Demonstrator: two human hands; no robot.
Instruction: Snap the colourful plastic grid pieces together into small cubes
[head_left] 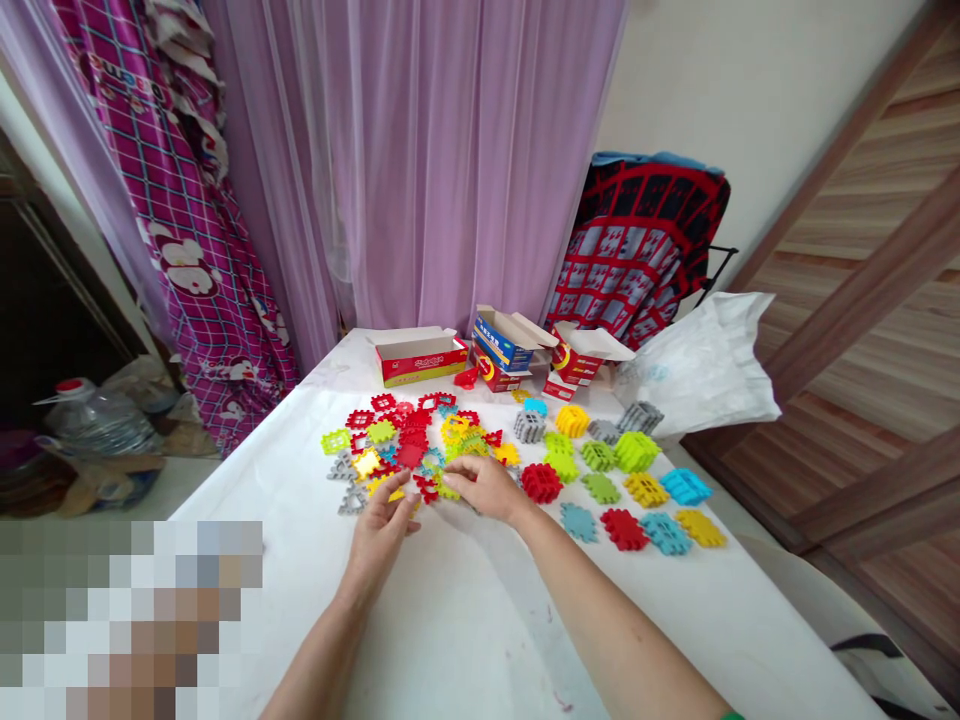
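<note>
Right hand (486,486) palm-down at pieces (411,456) — left hand (380,523) loosely curled.

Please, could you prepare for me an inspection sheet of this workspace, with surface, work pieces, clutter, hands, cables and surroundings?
Surface: white table, with small reddish marks towards the near side.
Work pieces: a jumbled pile of coloured plastic pieces at the middle left; sorted stacks, each mostly of one colour, at the right.
Clutter: open boxes along the far side; white bag at the far right.
Hands: left hand at the pile's near edge, fingers apart; right hand at a yellow-green piece, grip unclear.
Cables: nothing seen.
Surroundings: purple curtain behind, wooden panels right, large bottle left.
</note>
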